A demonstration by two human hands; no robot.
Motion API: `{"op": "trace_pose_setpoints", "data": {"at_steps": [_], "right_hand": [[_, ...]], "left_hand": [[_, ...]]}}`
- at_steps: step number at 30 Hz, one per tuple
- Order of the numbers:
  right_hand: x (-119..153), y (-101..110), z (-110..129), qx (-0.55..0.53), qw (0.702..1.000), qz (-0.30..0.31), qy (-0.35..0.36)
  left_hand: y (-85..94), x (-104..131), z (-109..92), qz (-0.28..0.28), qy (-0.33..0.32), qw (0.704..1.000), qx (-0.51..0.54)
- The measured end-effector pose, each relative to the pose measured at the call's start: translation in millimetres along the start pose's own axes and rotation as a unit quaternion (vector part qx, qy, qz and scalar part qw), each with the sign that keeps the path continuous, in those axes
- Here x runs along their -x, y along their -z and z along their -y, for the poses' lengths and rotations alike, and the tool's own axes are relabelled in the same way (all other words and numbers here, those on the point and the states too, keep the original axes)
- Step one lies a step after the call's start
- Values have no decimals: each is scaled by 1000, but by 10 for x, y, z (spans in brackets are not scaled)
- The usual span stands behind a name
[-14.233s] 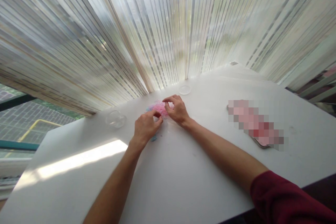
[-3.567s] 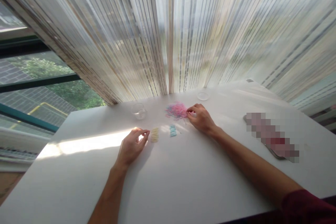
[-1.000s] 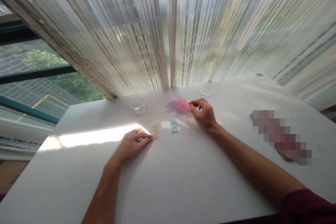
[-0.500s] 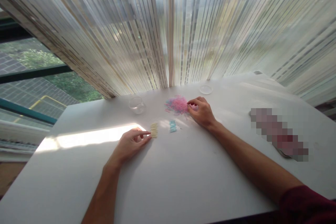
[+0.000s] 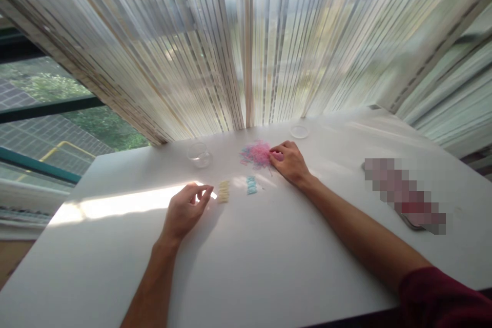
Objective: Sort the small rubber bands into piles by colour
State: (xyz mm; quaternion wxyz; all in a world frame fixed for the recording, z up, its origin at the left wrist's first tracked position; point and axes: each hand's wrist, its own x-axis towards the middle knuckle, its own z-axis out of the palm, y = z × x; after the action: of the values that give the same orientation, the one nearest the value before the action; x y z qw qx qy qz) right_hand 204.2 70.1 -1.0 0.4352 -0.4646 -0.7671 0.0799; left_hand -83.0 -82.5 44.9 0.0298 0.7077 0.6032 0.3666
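A loose pile of small, thin pink and blue pieces (image 5: 255, 154), too small to name, lies on the white table (image 5: 246, 256). At its right edge, my right hand (image 5: 291, 165) has its fingers closed and touching the pile; whatever they pinch is hidden. My left hand (image 5: 188, 207) is raised a little, thumb and forefinger together in a pinch. Anything between those fingertips is too small to see. Just right of them is a short column of yellow pieces (image 5: 223, 191), apart from the hand. A similar column of blue pieces (image 5: 251, 185) lies between the two hands.
A clear round container (image 5: 199, 156) stands left of the pile. Behind my right hand lies a clear round lid (image 5: 299, 132). A blurred-out flat object (image 5: 403, 197), perhaps a phone, is at the right. Striped curtains (image 5: 192, 46) hang along the table's back edge.
My left hand has drawn back left and up, off the yellow column. My right hand has shifted slightly left, further onto the pile, its fingers more closed.
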Motion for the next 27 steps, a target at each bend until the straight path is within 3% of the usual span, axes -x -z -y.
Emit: {"op": "trace_pose_setpoints", "data": {"at_steps": [18,27], "right_hand": [[0,62,48,-25,999,-24,-16],[-20,11,48,37,999,-16,-4]], "left_hand": [[-45,28,20,16,-13,1000,-19],[-42,8,-41,20,-29,999,-24]]}}
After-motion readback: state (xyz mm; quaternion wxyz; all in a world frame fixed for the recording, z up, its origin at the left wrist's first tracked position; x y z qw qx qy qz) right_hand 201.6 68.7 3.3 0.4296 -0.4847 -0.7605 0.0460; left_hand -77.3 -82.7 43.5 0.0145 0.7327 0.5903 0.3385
